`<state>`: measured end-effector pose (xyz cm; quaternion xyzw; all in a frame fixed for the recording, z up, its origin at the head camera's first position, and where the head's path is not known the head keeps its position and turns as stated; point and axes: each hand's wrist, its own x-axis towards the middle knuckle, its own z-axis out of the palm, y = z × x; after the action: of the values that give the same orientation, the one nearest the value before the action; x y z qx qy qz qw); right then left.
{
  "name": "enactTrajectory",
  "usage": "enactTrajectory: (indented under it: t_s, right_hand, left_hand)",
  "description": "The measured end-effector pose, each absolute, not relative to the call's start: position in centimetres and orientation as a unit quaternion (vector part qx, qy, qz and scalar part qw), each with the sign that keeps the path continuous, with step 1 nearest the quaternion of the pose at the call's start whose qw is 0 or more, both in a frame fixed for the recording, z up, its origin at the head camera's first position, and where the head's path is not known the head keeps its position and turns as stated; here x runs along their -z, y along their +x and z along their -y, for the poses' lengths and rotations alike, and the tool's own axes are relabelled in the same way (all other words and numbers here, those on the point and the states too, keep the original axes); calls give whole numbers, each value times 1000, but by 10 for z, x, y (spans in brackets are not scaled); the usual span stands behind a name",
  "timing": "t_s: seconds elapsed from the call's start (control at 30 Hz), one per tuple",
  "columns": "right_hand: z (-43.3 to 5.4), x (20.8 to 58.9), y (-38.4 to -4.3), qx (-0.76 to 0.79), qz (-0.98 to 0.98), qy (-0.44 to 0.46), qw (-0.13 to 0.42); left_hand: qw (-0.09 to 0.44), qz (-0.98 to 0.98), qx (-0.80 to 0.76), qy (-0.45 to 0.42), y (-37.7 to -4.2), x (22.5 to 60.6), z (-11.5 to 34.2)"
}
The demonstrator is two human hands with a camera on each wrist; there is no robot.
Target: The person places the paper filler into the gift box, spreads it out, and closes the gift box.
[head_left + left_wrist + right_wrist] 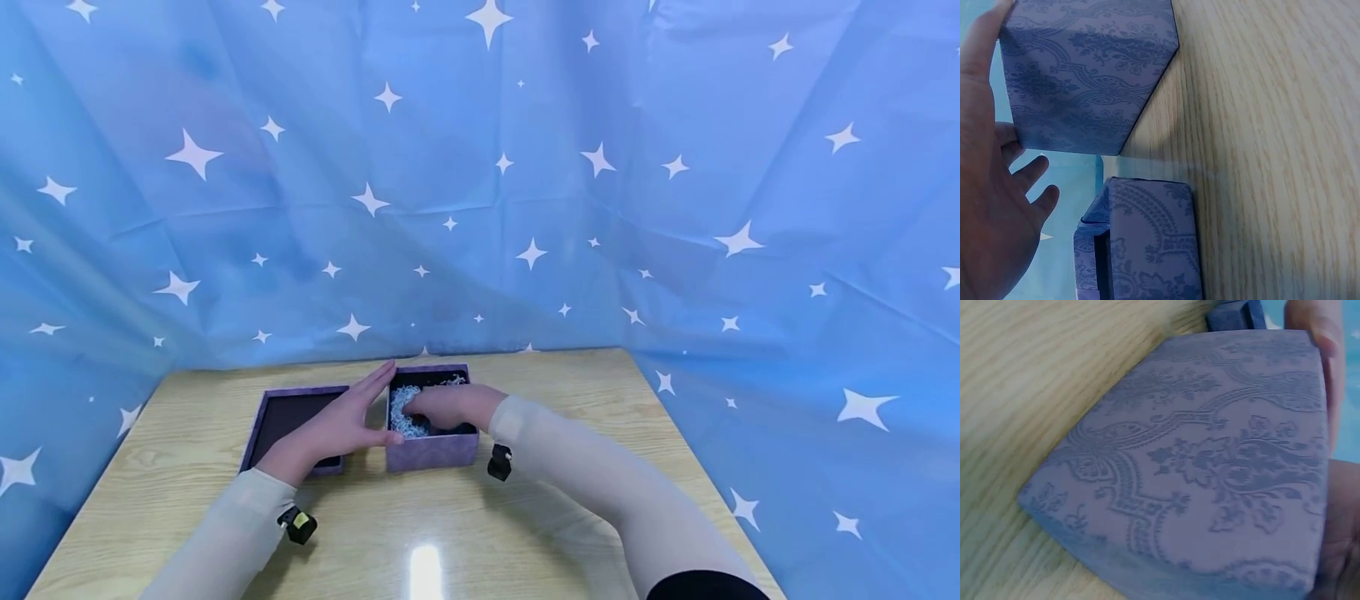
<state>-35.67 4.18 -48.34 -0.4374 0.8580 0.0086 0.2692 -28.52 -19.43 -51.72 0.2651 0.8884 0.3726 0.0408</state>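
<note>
Purple box (432, 453) around right fingers (420, 405), against left fingers (377, 380).

Right fingers (417, 406) partly unseen inside box (432, 454)

Curtained booth (810, 192), starry blue cloth (435, 158), wooden table (375, 517)

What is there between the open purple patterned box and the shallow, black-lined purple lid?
In the head view, the left hand spans the gap between box and lid, above the light wooden tabletop.
</note>
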Motion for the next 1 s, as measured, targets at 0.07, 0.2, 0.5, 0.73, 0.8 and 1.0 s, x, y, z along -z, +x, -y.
enactTrajectory:
  t_s: [0.07,0.2,0.5,0.73,0.8,1.0]
  right_hand:
    - [-43,478,-360,-8,-849,-458,262]
    - [-47,460,-365,53,-830,-482,274]
    - [-33,468,-367,115,-791,-515,310]
    - [-30,495,-362,84,-822,-487,283]
    - [-31,497,-359,93,-831,-474,276]
    - [-35,495,-357,104,-827,-482,269]
  left_hand:
    - [38,-889,-371,266,-286,517,194]
    - [40,-892,-363,267,-286,515,194]
    - [45,-896,-356,260,-284,512,194]
    - [66,-891,-358,272,-286,510,195]
    - [76,-885,-366,277,-288,509,197]
    - [111,-866,-397,283,-290,505,203]
